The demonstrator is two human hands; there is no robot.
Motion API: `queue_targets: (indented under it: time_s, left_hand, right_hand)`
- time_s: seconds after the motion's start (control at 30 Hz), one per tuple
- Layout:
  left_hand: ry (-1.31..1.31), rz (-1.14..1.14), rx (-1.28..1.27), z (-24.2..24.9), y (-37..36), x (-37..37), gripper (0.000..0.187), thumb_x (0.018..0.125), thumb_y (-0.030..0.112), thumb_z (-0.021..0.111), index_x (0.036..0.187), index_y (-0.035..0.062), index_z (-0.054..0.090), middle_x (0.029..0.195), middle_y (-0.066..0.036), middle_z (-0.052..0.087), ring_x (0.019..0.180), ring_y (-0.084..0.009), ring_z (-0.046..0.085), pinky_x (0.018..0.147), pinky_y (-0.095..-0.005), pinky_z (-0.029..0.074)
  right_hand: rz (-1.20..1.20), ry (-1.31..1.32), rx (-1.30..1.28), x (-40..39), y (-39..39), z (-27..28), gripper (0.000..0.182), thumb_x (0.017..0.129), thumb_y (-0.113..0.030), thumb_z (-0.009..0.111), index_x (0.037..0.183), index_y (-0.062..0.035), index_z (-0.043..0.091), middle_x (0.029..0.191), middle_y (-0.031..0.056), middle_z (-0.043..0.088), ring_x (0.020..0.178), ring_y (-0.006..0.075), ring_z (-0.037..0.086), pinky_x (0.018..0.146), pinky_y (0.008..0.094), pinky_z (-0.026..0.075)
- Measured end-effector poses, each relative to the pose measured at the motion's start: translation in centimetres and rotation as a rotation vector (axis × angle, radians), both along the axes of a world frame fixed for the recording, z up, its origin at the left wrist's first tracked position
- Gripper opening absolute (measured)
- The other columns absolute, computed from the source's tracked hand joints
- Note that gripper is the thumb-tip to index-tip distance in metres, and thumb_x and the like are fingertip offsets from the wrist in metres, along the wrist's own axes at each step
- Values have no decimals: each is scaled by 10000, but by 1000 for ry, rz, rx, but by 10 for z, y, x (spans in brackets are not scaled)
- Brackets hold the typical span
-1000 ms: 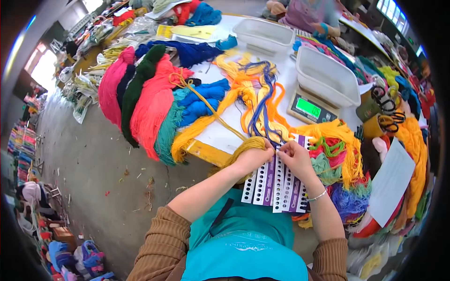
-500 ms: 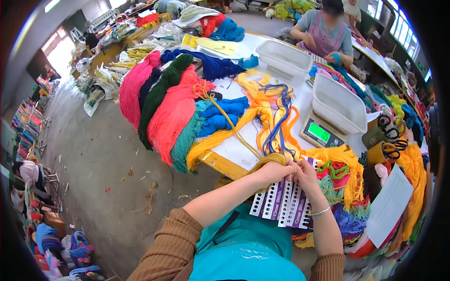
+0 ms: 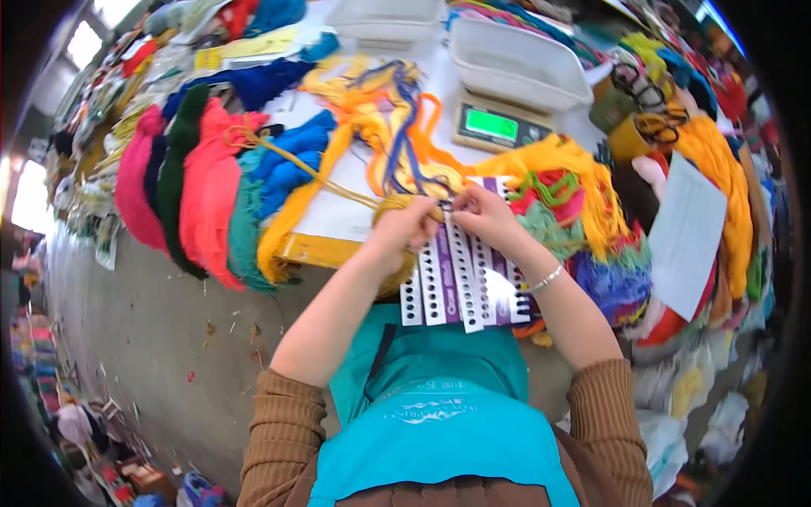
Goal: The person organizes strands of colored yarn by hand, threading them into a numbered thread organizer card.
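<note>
At the table's front edge, my left hand (image 3: 407, 226) is closed round a hank of olive-gold yarn (image 3: 390, 204), whose strand runs up left to the coral yarn (image 3: 218, 182). Close by on the right, my right hand (image 3: 481, 218) is pinched, its fingertips near the top of the punched cards; what it holds is too small to make out. White and purple cards with rows of holes (image 3: 460, 279) hang below both hands. Orange, cream and blue yarn (image 3: 401, 139) lies just beyond them.
A digital scale (image 3: 498, 124) with a lit green display carries a white tray (image 3: 519, 59). Another tray (image 3: 384, 21) stands further left. Scissors in holders (image 3: 642, 127), a white sheet (image 3: 688, 237) and yellow yarn (image 3: 549, 165) are on the right. Pink, green and blue hanks cover the left.
The view has tipped down and shifted right. My hands, together before, are now a little apart. The other person has gone out of view.
</note>
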State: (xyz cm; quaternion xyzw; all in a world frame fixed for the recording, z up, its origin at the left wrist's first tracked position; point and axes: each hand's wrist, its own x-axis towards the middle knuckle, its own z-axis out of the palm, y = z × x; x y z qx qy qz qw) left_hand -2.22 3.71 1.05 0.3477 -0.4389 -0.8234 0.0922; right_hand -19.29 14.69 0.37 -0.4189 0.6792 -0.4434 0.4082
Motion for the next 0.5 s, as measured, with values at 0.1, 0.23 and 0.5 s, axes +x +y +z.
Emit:
queue_targets:
  time_s: [0.1, 0.23, 0.5]
  left_hand:
    - [13, -8, 101, 4, -7, 6, 319, 952, 372, 576, 797, 93, 580, 606, 4, 530, 410, -65, 329, 395, -231, 203]
    - [-1, 14, 98, 10, -5, 7, 245, 949, 324, 608, 842, 105, 581, 610, 24, 508, 411, -42, 303, 391, -208, 195]
    - [76, -17, -11, 9, -3, 10, 151, 903, 193, 674, 833, 117, 565, 632, 43, 513, 432, -29, 329, 394, -207, 211]
  right_hand:
    - [-5, 12, 19, 2, 3, 4, 163, 855, -96, 630, 993, -31, 573, 709, -32, 550, 626, 37, 506, 558, 211, 395]
    - [2, 13, 37, 3, 2, 7, 156, 870, -118, 618, 987, -26, 572, 714, -11, 581, 630, 59, 532, 564, 225, 410]
    - [-35, 20, 57, 6, 2, 12, 223, 853, -214, 661, 955, -22, 612, 706, 22, 635, 631, 92, 582, 592, 257, 460]
